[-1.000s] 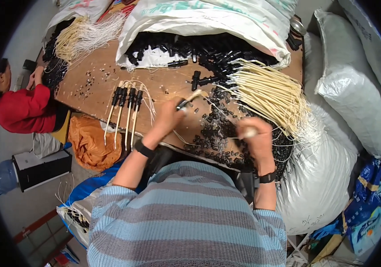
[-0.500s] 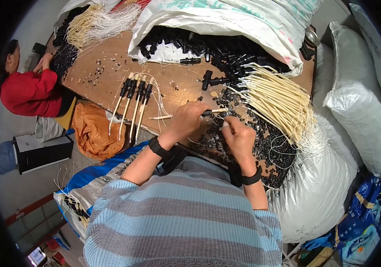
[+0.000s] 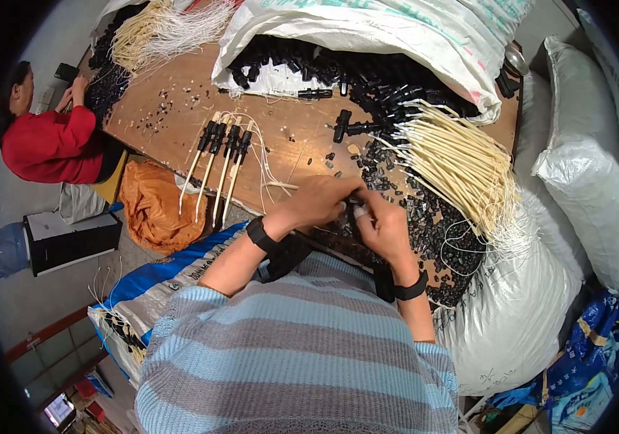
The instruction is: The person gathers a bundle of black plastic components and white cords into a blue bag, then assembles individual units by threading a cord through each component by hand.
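Observation:
My left hand (image 3: 315,202) is closed around a cream tube (image 3: 282,186), whose end sticks out to the left of it. My right hand (image 3: 385,230) meets it fingertip to fingertip, thumb and fingers pinched together. A bit of black plastic shows between the two hands; the fingers hide most of it, and what the right hand pinches cannot be made out. Left of my hands, several cream tubes with black fittings (image 3: 232,137) lie side by side over the table's near edge. Small black plastic pieces (image 3: 425,217) are scattered beneath and right of my hands.
A bundle of cream tubes with white threads (image 3: 458,166) lies to the right. Behind it, a white woven sack (image 3: 367,32) spills black fittings (image 3: 396,79). Full white sacks (image 3: 584,159) crowd the right side. A person in red (image 3: 52,145) works at the far left.
My hands have come together, and the tube and fitting seen between them earlier are now mostly covered by my fingers. The right hand has moved slightly left.

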The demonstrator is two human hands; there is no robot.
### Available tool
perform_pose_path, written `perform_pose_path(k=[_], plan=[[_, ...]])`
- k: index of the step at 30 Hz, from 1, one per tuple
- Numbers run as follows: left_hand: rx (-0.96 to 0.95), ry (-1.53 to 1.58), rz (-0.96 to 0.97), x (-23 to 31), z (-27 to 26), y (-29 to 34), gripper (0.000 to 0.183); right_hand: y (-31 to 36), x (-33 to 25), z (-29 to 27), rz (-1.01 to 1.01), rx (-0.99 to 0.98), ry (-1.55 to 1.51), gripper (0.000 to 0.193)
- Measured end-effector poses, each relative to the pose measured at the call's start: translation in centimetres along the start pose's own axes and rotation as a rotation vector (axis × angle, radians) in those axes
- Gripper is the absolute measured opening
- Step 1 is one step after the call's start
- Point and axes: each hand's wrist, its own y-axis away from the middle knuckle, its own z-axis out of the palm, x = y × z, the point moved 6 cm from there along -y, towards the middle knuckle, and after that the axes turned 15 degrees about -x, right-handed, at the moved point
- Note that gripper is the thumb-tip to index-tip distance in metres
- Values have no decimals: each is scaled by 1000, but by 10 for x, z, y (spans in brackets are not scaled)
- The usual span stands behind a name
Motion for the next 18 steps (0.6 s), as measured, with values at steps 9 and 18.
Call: perform_pose_path(k=[9, 18], plan=[[364, 0, 196, 12, -16, 8, 31, 6, -2, 10, -70, 48, 161, 12], [389, 146, 279, -6, -14, 11, 21, 10, -9, 5, -118, 158, 130, 13]])
